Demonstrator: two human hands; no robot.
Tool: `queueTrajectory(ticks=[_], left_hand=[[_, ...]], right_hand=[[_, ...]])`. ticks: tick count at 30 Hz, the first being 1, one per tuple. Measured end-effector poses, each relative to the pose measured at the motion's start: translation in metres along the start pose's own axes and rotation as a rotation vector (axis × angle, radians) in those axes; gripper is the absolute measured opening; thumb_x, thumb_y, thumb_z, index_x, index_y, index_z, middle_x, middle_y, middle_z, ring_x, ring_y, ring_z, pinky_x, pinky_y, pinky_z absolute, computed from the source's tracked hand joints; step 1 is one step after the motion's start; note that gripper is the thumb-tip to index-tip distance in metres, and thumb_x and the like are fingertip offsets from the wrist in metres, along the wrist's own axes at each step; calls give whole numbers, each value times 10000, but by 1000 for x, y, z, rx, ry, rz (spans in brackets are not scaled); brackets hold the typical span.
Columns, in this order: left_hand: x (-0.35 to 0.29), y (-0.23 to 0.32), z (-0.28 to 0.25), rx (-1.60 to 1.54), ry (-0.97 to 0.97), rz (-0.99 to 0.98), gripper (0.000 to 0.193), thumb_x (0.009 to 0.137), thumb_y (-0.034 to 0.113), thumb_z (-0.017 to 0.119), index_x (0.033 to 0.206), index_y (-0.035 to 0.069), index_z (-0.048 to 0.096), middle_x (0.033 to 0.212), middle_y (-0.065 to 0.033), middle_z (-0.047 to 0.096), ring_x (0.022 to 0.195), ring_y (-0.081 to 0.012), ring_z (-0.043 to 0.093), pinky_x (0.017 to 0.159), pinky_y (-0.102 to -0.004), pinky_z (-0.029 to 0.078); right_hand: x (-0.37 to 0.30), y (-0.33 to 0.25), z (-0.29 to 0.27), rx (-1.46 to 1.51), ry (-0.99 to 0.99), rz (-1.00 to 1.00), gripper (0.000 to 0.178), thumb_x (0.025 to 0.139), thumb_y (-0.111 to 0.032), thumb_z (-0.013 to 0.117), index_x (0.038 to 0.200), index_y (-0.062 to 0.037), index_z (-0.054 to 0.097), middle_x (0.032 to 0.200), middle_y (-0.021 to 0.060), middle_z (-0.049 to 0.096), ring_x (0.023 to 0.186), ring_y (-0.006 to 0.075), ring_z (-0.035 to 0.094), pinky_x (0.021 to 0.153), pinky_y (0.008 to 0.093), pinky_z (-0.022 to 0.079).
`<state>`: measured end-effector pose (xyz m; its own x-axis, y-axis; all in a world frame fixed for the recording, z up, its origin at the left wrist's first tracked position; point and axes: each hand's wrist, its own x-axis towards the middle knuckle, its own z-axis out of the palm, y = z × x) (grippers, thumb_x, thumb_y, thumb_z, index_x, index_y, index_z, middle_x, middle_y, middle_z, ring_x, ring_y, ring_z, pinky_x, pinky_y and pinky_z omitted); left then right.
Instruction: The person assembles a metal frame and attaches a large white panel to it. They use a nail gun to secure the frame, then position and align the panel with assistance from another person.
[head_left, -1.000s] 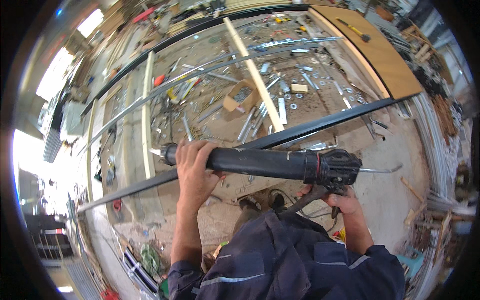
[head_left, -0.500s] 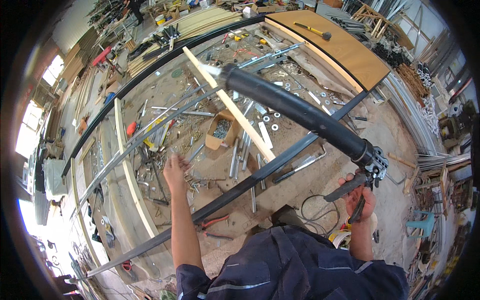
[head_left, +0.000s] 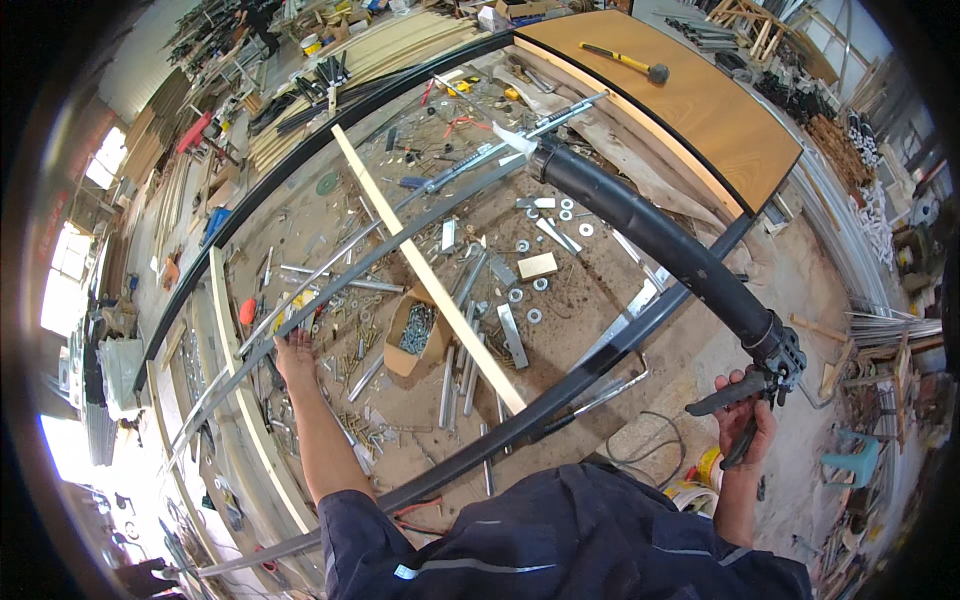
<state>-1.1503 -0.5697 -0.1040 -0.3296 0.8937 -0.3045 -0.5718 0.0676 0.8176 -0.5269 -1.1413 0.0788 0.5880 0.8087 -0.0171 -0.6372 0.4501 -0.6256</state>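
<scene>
- The caulking gun (head_left: 650, 235) has a long, scuffed black barrel and whitish nozzle (head_left: 515, 140), slanting above the near black rail (head_left: 640, 327), right of centre.
- The right hand (head_left: 750, 412) wraps its handle, partly hiding it.
- The left hand (head_left: 293, 358) meets a grey bar (head_left: 465, 198); whether its fingers close, I cannot tell.

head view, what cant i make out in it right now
All in the head view:
Caulking gun: the part inside the right hand is hidden by that hand.
Left hand: overlaps the grey metal bar, but this one angle cannot settle contact.
Metal fasteners in the cardboard box: too small to tell their exact type.
Feet: hidden by the dark jacket.
</scene>
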Motion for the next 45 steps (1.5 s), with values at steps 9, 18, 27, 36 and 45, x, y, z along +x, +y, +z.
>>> queueTrajectory(ticks=[9,18,27,36,45], left_hand=[[21,-24,52,22,61,59,267,1010,174,610,1163,-37,550,979,-133,643,838,-240,672,697,-333,613],[-24,-78,157,129,5,-5,215,1016,169,599,1090,-31,571,888,-129,691,752,-220,697,661,-318,610],[-44,-83,162,247,-191,-115,320,1035,333,563,1019,20,628,864,-130,699,730,-221,674,587,-337,547],[-324,-34,84,1385,-382,302,228,952,200,663,1056,-2,647,944,-222,699,897,-379,687,781,-428,529],[-407,-25,-6,1453,126,489,133,948,140,664,969,9,655,816,-143,676,696,-280,660,663,-369,526]], right_hand=[[48,3,-18,-39,64,7,607,952,-220,655,1457,-17,386,1364,183,536,1330,394,513,1046,532,511],[112,40,20,-128,-96,105,619,957,-277,620,1481,-39,393,1379,207,553,1325,438,511,1061,596,467],[143,81,47,-58,-216,281,636,932,-307,684,1460,-69,421,1353,206,583,1305,443,532,1082,550,447],[270,140,155,-272,-523,205,661,981,-424,604,1490,-49,409,1443,192,522,1406,408,430,1155,555,335],[422,271,263,-442,-621,212,327,1057,-195,483,1242,55,582,1220,175,642,1168,342,627,998,498,495]])
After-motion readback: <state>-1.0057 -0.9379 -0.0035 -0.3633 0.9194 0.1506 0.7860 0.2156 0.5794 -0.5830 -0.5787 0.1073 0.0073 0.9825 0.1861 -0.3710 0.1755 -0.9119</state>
